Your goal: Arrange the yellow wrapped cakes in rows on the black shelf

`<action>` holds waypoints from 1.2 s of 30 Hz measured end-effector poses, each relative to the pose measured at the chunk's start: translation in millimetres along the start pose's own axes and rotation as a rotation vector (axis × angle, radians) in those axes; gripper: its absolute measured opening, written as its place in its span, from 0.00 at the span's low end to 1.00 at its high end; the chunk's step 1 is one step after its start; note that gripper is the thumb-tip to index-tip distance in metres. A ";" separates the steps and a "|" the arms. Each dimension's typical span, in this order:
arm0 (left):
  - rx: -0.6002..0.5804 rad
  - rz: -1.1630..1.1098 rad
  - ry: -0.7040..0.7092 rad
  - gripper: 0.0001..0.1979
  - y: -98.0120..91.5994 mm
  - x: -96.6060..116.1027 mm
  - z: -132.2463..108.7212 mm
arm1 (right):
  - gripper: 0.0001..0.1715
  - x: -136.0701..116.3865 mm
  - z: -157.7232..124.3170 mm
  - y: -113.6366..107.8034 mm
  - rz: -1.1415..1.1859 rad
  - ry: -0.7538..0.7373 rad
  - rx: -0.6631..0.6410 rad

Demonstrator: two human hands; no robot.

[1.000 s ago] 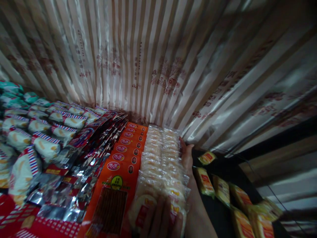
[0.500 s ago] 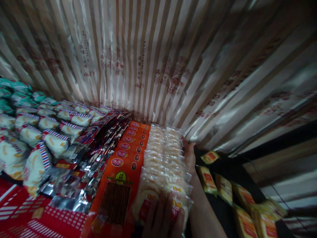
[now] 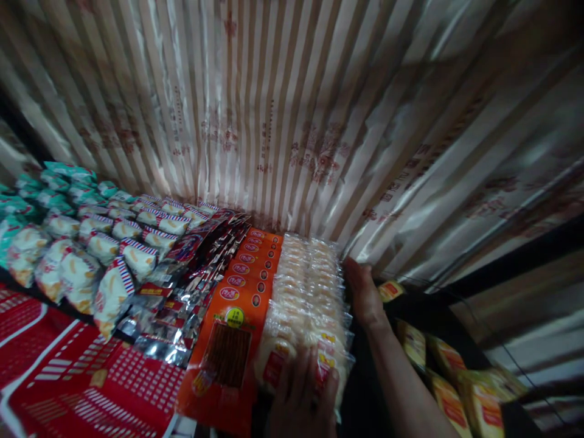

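My left hand (image 3: 303, 392) lies with its fingers spread on the front of a double row of clear-wrapped rice crackers (image 3: 303, 304) with red and yellow labels. My right hand (image 3: 364, 295) is beside the right side of that row, near the back; it looks open, though part of its fingers is dark and blurred. Orange packs of brown sticks (image 3: 228, 350) stand overlapped in a line directly left of the crackers. Left of these lie dark, silvery foil packets (image 3: 182, 304).
White snack bags (image 3: 114, 298) with striped tops and green bags (image 3: 57, 191) fill the left. A red plastic basket (image 3: 123, 389) is at the lower left. Yellow-orange packets (image 3: 449, 401) lie on the black surface (image 3: 356, 383) at right. A striped printed sheet (image 3: 283, 109) hangs behind.
My right hand has shifted slightly right, away from the crackers' side. My left hand stays on the front packets. The view has shifted, showing more of the red basket.
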State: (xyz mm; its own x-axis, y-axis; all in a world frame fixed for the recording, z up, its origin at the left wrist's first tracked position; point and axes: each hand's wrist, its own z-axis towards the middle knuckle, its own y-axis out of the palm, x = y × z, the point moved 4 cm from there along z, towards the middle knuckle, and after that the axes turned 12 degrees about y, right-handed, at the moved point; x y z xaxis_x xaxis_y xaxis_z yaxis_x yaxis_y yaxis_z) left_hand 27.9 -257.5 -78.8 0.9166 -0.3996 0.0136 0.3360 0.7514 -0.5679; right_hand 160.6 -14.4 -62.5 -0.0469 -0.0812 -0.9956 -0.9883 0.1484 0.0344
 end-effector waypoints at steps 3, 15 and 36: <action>-0.015 -0.008 -0.047 0.19 -2.2 1.8 -2.5 | 0.36 -1.3 -16.7 -10.2 0.044 0.056 0.039; 0.099 0.006 -0.011 0.15 -32.9 12.6 -5.3 | 0.33 0.2 -92.6 -30.7 0.051 0.071 0.095; -0.250 -0.367 0.254 0.14 -46.9 69.0 -26.6 | 0.24 -8.4 -179.2 -105.5 -0.496 -0.211 0.220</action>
State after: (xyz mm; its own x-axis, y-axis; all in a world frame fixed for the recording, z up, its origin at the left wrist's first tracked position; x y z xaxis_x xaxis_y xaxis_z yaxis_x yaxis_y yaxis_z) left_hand 69.6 -334.3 -73.1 0.6558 -0.7520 0.0658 0.5351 0.4016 -0.7433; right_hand 239.3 -206.0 -42.1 0.4667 0.0017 -0.8844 -0.8301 0.3458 -0.4374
